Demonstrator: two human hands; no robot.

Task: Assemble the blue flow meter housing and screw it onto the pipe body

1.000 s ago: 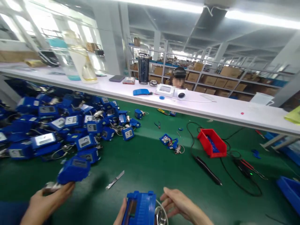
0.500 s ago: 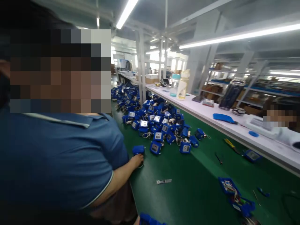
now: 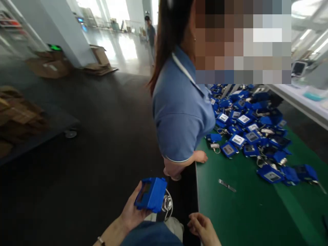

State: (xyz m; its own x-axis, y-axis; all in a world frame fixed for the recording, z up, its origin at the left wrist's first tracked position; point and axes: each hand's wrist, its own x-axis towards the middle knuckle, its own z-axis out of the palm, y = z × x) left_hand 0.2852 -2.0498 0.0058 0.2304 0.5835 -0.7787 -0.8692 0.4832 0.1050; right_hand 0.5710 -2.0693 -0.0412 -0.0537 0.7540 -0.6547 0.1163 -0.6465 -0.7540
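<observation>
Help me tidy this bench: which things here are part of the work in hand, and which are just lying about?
In hand:
- blue device, held in the left hand
- its metal ring
- right hand, holding nothing

Lying about:
- pile of blue devices on the green table
- metal strip
- cardboard boxes

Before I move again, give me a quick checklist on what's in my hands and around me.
1. Left hand has a grip on the blue device: ok.
2. Metal ring hangs free under the device: ok.
3. Right hand empty, fingers loosely curled: ok.
4. Device over the green table: not ok, it is off the edge, above the lap.
5. Way to the pile: not ok, a co-worker stands between.
6. Device screen intact: cannot tell.
</observation>
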